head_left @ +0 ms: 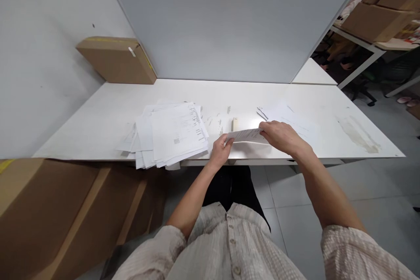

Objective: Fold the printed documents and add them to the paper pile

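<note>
A person in a pale, rolled-sleeve shirt (pixel 229 245) stands at a white table (pixel 88 118), both hands on a printed sheet (pixel 247 136) held tilted over the front edge, approx. mid-table. L hand (pixel 220 151) pinches the sheet's near L end, thumb on top; R hand (pixel 277 133) grips the far R end, fingers closed on it. Sheet spans the gap btwn hands; can't tell if it's folded or single.

To the L, a messy paper pile (pixel 175 133), w/ some corners past the table edge. Just beyond the sheet, a small pale block (pixel 235 124); near R hand, more loose papers (pixel 284 116) lie flat, partly hidden by it.

Background: cardboard box (pixel 113 61) at the table's back L corner, next to a grey panel (pixel 223 17); bigger cartons (pixel 68 214) on the L, below table ht.
</note>
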Demonstrator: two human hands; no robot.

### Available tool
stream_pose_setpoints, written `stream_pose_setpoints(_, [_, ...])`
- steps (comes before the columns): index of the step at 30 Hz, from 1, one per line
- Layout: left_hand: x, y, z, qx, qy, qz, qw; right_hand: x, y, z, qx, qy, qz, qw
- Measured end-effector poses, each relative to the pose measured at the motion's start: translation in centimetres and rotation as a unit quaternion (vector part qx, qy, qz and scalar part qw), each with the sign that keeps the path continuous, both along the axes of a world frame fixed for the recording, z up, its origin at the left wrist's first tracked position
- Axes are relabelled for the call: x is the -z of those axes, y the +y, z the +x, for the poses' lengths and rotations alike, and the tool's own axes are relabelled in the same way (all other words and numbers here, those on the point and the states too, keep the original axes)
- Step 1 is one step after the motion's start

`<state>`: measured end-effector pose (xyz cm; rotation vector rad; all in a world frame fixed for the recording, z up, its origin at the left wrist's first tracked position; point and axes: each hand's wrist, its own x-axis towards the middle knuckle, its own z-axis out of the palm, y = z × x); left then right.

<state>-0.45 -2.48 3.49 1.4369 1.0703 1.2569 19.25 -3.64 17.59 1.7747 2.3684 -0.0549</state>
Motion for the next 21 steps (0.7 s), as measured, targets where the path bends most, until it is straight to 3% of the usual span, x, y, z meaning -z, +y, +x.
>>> stream_pose_setpoints(15, [0.75, 0.56, 0.11, 0.022, 0.001, -0.018, 1.000, 0.53, -0.15, 0.24, 0.000, -0.035, 0.020, 0.999])
stream_pose_setpoints(21, [0.36, 0.70, -0.10, 0.028, 0.018, -0.014, 0.999, 0.02, -0.94, 0.52, 0.015, 0.022, 0.013, 1.000])
